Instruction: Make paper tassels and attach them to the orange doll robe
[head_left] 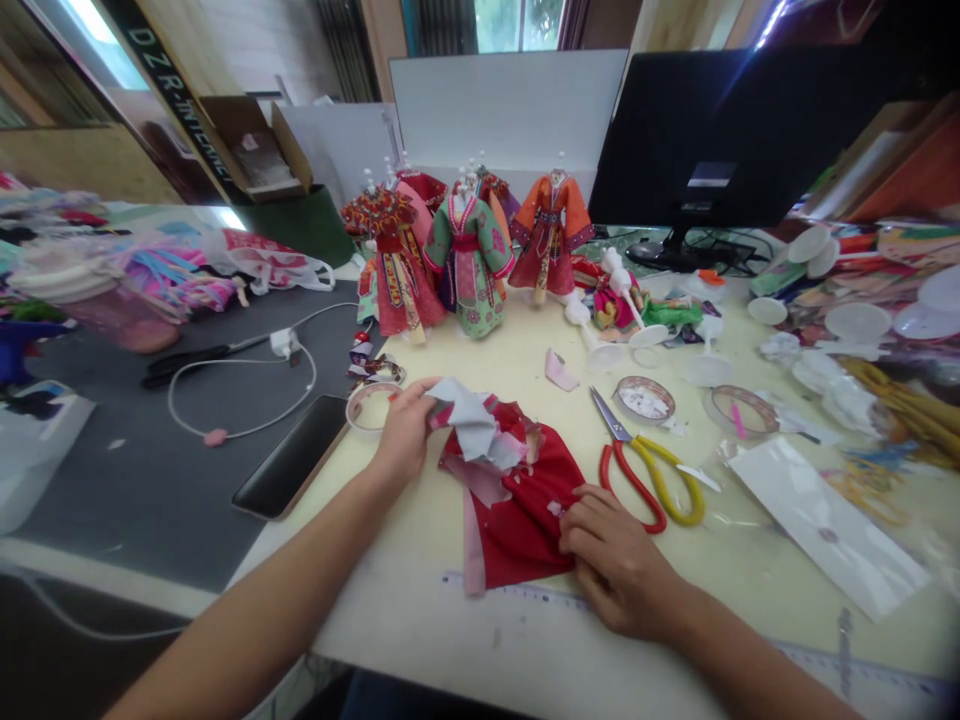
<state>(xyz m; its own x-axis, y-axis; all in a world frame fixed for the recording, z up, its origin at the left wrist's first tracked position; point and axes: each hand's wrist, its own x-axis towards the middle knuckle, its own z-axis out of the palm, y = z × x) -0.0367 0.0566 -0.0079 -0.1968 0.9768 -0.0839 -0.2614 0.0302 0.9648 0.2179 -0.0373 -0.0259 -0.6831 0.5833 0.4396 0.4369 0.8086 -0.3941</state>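
A small red doll garment with pink edging lies on the pale table before me. Pale grey and pink cloth, perhaps its lining, bunches at its top left. My left hand is closed, pinching the upper left edge of the garment near the grey piece. At the lower right, my right hand has its fingers curled onto the red cloth; the fingertips grip its edge. Scissors with red and yellow handles lie just beyond my right hand, blades apart.
Several dressed doll figures stand at the back before a white board. A black monitor is behind right. At left lie a phone, a tape roll and a white cable. White stands and a packet fill the right.
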